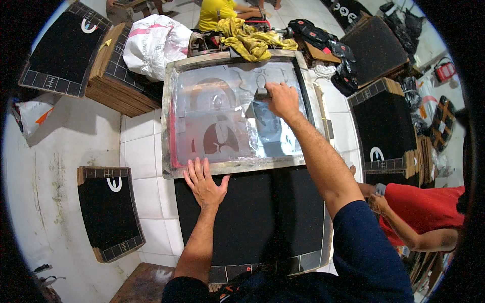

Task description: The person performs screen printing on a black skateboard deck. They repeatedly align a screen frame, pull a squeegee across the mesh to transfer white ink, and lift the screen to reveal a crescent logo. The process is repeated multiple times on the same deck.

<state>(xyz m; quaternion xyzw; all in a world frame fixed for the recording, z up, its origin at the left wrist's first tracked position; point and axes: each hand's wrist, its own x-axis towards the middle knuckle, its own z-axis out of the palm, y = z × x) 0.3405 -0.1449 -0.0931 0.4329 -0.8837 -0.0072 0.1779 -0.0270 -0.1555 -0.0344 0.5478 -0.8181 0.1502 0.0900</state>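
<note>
A screen-printing frame [237, 166] with a wooden rim lies over a board wrapped in black fabric [237, 217]. Its translucent mesh [237, 136] shows rounded dark shapes and a bright reflection on the right half. My left hand [204, 187] rests open on the frame's near left rim, fingers stretched out and thumb apart. Toward the far right of the mesh, my right hand [284, 101] is closed on a small squeegee [262, 94] with a grey handle. My hand partly covers the tool, and its lower edge cannot be made out.
Yellow cloth [250, 40] is heaped beyond the frame, near a person in yellow [214, 15]. A white sack [154, 48] and stacked boards [118, 96] stand far left. One black board [108, 212] leans left. At right are a person in red [427, 212] and more boards [386, 131].
</note>
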